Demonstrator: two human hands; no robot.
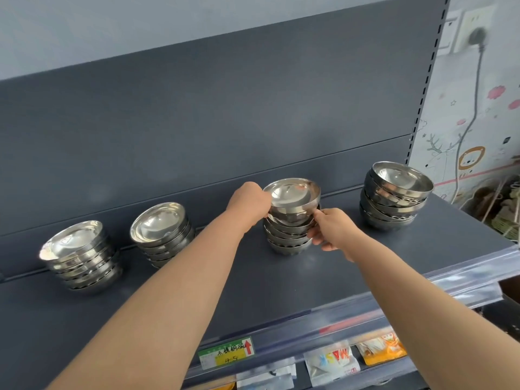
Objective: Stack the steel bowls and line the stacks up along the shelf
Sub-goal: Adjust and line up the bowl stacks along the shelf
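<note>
Hands meet at the third stack (pixel 289 235): your left hand (pixel 249 202) grips the tilted top bowl (pixel 292 201), and your right hand (pixel 334 229) curls round the stack's right side. It stands at the back of the shelf (pixel 365 266), between the second stack (pixel 163 235) and the right-end stack (pixel 394 198), with the far-left stack (pixel 81 254) beyond.

Your left hand (pixel 249 202) and right hand (pixel 333 228) grip the top bowl (pixel 292 199) of the third stack (pixel 289 235) on the grey shelf (pixel 337 266). Two stacks (pixel 81 256) (pixel 163 235) stand to its left, and a taller, uneven stack (pixel 394 198) stands to its right. A price tag (pixel 226 353) hangs on the shelf edge.
</note>
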